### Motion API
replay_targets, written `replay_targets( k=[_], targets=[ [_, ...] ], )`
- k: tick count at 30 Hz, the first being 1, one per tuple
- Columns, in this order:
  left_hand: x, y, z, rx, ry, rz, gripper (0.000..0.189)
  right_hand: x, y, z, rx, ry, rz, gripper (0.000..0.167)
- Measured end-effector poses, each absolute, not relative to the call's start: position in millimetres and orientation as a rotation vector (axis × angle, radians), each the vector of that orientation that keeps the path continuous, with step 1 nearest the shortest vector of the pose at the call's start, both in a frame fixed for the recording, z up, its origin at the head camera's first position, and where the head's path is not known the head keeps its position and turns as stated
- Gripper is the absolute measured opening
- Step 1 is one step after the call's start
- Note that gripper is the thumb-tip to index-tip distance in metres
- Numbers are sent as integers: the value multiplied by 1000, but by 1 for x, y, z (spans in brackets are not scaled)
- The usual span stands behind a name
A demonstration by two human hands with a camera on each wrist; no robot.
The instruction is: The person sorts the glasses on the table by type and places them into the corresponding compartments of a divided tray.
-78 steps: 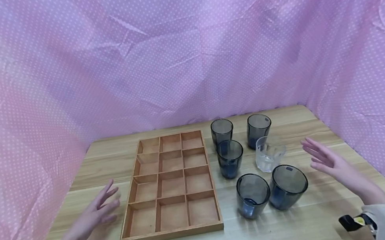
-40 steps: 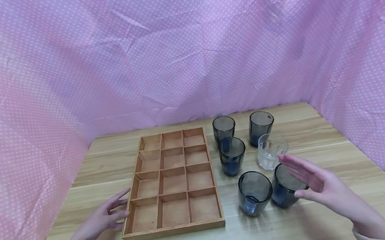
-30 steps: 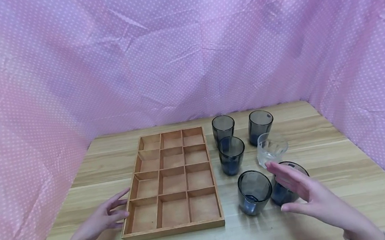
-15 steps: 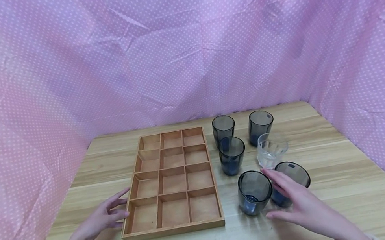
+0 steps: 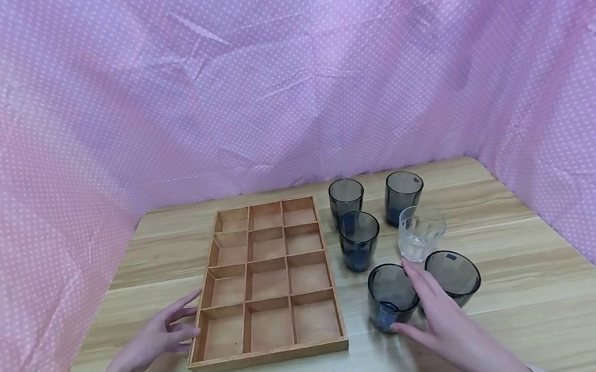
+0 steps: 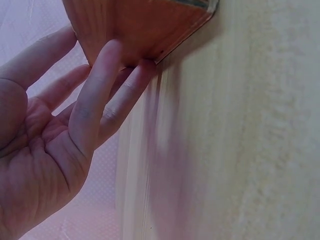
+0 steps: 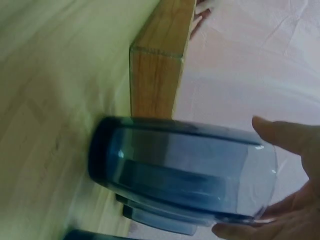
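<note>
A dark tinted drinking glass (image 5: 384,299) stands upright at the near right of the table. My right hand (image 5: 448,322) reaches around its right side, fingers toward the far side and thumb toward the near one. In the right wrist view the thumb (image 7: 280,134) sits just off the rim of this glass (image 7: 170,170), while the fingers overlap the lower side. At the left edge of a wooden compartment tray (image 5: 268,359), my left hand (image 5: 153,343) rests with loosely extended fingers. Its fingertips meet the tray's side wall (image 6: 135,30) in the left wrist view.
Close behind the right hand stands another dark glass (image 5: 459,275). Farther back are a clear glass (image 5: 417,240) and more dark glasses (image 5: 359,246), (image 5: 346,199), (image 5: 401,199). A pink dotted cloth (image 5: 265,91) hangs around the wooden table (image 5: 530,282).
My right hand has moved left from the table's right side, past one dark glass to the near one. My left hand has come right to the tray's edge. The glasses stay put.
</note>
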State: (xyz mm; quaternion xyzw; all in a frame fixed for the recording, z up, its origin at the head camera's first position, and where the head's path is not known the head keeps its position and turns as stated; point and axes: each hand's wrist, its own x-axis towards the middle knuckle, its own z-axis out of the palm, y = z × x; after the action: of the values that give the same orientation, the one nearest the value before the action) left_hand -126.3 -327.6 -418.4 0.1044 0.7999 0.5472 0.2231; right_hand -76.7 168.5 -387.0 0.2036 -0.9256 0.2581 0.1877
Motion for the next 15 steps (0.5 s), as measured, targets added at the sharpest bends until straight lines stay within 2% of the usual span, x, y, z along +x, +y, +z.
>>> replay_targets(
  k=[15],
  targets=[
    [-123, -329, -422, 270, 2196, 1538, 77, -84, 161, -395, 539, -2581, 667, 87]
  ],
)
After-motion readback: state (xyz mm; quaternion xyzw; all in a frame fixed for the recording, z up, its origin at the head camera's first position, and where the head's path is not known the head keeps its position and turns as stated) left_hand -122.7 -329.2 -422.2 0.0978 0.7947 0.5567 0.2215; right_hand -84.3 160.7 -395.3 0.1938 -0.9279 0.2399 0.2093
